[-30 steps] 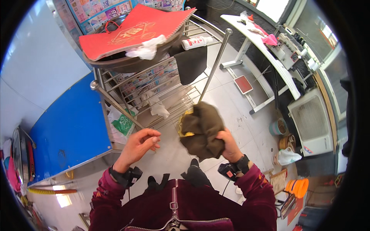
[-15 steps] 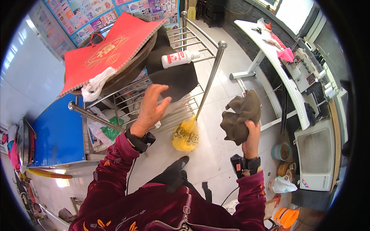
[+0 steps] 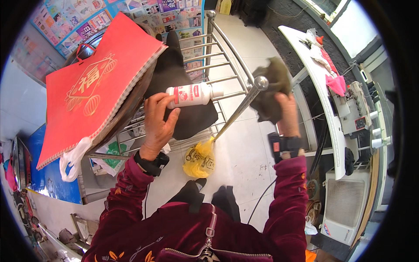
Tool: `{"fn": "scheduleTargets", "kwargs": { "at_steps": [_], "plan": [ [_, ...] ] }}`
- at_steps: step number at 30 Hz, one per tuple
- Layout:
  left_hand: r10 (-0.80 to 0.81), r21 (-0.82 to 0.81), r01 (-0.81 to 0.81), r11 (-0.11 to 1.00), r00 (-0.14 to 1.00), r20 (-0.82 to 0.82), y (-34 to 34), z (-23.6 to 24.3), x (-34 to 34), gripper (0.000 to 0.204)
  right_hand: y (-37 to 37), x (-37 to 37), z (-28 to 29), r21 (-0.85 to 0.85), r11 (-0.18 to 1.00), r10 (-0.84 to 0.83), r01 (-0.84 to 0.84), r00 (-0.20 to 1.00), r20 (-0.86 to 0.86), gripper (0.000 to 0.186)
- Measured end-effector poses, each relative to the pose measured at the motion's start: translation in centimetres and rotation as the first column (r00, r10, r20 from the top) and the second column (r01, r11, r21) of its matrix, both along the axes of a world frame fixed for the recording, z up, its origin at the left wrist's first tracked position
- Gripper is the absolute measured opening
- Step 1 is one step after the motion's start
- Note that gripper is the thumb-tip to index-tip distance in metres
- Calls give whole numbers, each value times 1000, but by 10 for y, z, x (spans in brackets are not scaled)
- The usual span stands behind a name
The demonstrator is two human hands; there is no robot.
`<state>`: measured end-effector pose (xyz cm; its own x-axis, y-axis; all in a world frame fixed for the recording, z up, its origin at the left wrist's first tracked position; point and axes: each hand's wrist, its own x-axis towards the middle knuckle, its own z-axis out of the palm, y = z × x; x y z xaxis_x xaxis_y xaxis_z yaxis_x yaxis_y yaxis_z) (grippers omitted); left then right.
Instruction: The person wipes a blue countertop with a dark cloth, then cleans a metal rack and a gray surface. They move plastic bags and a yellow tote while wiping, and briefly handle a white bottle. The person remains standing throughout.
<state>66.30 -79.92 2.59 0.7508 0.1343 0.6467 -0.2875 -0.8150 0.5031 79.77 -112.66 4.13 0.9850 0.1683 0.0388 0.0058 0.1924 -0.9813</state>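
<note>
Pale tiled floor (image 3: pixel 235 161) lies below the left fingers (image 3: pixel 170 117); beyond them stands a poster-covered wall (image 3: pixel 152 17). Far to their right, a white table (image 3: pixel 318 85) lines a dark wall (image 3: pixel 291 19) beneath a bright window (image 3: pixel 355 24).

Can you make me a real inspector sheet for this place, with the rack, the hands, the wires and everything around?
Surface: silver metal-tube rack, with a black draped cloth on it.
Things at hand: white plastic bottle, lying sideways on the black cloth; brownish-green bundled cloth, blurred.
Clutter: large red bag with gold print; yellow plastic bag low by the rack.
Hands: left hand loosely open, fingers at the bottle's base, contact unclear; right hand holds the bundled cloth.
Cables: thin black cable below the right wrist.
Surroundings: long white table with a pale sewing machine, at right.
</note>
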Motion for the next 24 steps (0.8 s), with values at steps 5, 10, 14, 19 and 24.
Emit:
{"fn": "scheduleTargets", "kwargs": {
  "at_steps": [5,10,14,19,24],
  "plan": [
    [103,-195,-108,975,994,-36,-9,-6,5,25,11,23,-96,-109,971,197,-213,970,-142,34],
    [274,-144,-269,952,961,20,-16,-16,18,15,21,38,-217,-159,936,243,-314,903,-353,34],
    [363,-237,-358,903,931,-23,-20,-24,24,15,21,35,-245,30,935,315,-353,789,-528,34],
    [516,-220,-521,825,852,-82,-20,-32,30,28,7,56,-166,150,851,526,-504,808,-266,37],
    [564,-230,-565,792,822,-79,-15,-41,30,38,11,86,-149,32,720,692,-693,721,39,37]
  ]
}}
